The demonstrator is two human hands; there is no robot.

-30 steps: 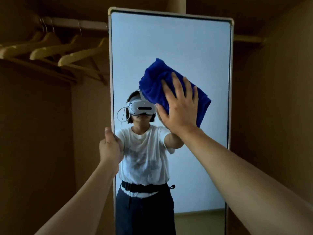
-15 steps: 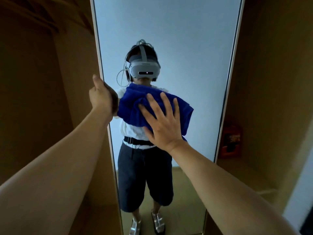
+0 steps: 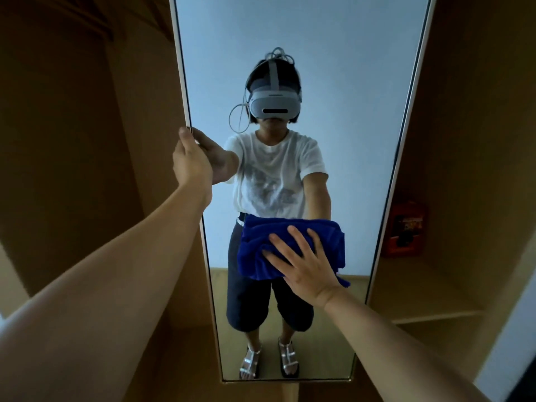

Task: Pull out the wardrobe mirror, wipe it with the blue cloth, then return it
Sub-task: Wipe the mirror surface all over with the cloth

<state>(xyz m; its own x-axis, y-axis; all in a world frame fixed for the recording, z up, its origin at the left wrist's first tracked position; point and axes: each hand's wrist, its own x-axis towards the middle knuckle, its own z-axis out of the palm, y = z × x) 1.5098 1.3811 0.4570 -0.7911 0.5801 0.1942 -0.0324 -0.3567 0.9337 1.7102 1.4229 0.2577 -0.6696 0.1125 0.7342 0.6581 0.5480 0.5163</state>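
**Cloth pressed low on the mirror, frame held at the left edge**

We see the mirror (image 3: 333, 68) standing upright in front of us, its pale frame running down both sides and across the bottom. Our left hand (image 3: 193, 161) is clamped on the left edge of the frame, thumb on the near side and fingers curled round the edge, where the glass reflects them. The arm reaches up to it from the lower left.

Our right hand (image 3: 304, 265) lies below the left hand and to its right, flat on the cloth (image 3: 290, 245) with fingers straight and spread. The palm presses the cloth against the glass in the lower half of the mirror. The cloth is blue and bunched into folds; it spreads beyond the fingers on the left, above and on the right, and a corner hangs just past the wrist.

The two hands are well apart, one on the frame, one on the cloth.

Behind the left hand are brown wardrobe panels (image 3: 72, 140). Right of the right hand, beyond the frame, a red box (image 3: 407, 227) stands on a shelf (image 3: 435, 294) inside the wardrobe; its print is too blurred to read.
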